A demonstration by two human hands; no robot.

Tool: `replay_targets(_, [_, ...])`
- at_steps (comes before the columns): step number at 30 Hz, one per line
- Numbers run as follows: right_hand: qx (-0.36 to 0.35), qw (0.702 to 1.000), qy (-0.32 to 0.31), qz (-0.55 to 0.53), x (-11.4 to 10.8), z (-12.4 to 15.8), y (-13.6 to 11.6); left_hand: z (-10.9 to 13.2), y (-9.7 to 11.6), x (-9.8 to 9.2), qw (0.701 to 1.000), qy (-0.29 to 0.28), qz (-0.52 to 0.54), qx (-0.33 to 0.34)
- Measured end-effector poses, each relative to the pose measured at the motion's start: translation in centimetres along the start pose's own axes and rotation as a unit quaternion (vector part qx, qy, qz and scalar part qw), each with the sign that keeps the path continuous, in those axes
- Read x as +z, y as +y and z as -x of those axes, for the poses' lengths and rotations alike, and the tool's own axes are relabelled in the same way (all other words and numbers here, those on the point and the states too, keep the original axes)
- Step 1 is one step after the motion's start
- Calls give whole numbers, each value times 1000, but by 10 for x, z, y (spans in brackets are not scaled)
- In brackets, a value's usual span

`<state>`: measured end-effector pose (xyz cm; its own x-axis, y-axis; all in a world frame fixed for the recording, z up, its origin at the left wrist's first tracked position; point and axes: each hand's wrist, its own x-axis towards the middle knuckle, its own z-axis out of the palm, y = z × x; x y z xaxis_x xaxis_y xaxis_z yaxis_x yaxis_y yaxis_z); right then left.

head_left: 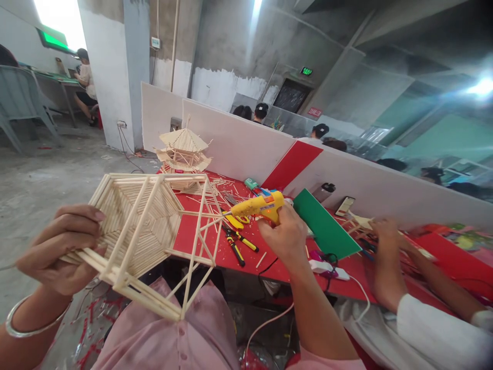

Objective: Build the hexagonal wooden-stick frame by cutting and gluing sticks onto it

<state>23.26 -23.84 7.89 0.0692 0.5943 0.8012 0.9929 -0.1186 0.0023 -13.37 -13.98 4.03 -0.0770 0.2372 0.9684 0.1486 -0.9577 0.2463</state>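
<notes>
My left hand (67, 246) is closed around the left side of a wooden stick frame (148, 226), holding it tilted above my lap. Its back is a panel of thin sticks laid in nested rings, and open struts stick out to the right. In my right hand (287, 231) is a yellow hot glue gun (256, 204), gripped by its handle. The nozzle points left and reaches the struts at the frame's right side; whether it touches them I cannot tell. Beyond the frame stands a stick pagoda model (185, 149) with tiered roofs.
Pliers (234, 244) with yellow-black handles lie on the red table (252, 257) among loose sticks. A green board (325, 223) leans right of the glue gun, near a white power strip (329, 270) and cables. A co-worker's hands (385, 231) work at the right. A white partition (231, 139) runs behind.
</notes>
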Motion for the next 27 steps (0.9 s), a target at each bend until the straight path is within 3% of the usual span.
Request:
replay_targets(5, [13, 1000, 10, -21, -1, -1, -2, 15, -11, -1, 997, 17, 41, -61])
replay_targets(11, [15, 999, 43, -18, -3, 1, -2, 28, -8, 10, 972, 24, 92, -213])
replay_targets(14, [-16, 996, 83, 2, -5, 2, -1, 28, -2, 18, 939, 45, 118, -321])
replay_targets(19, [-67, 990, 119, 27, -8, 5, 1, 22, 5, 28, 851, 47, 144, -503])
replay_targets(23, [-78, 988, 120, 54, -9, 10, 0, 18, 6, 31, 791, 68, 167, -584])
replay_targets(27, [-80, 988, 108, 80, -7, 14, -2, 16, 7, 31, 765, 89, 164, -616])
